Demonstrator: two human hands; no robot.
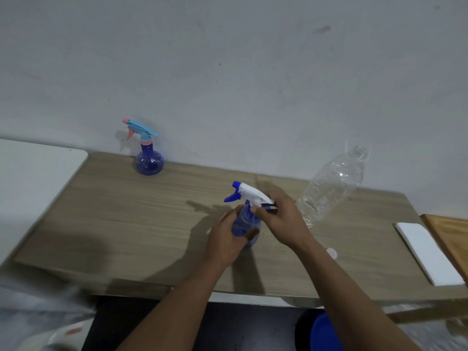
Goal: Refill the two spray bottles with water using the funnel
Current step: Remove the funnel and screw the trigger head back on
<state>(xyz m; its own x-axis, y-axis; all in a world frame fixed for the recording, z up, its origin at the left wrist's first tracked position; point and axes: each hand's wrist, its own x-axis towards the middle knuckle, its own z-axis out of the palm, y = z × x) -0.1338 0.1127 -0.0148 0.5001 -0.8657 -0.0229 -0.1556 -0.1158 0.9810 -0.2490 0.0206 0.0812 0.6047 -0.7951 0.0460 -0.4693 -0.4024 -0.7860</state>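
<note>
Your left hand (225, 239) clamps its fingers round the blue spray bottle (247, 221) over the middle of the bench (126, 211). Your right hand (281, 216) pinches its white spray head (253, 192). The second spray bottle (149, 162) stands by the wall (253, 72).

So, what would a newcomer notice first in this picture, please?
At the centre of the table, the left hand grips a blue spray bottle while the right hand holds its white trigger head. A second spray bottle stands back left; an uncapped clear bottle stands right.
</note>
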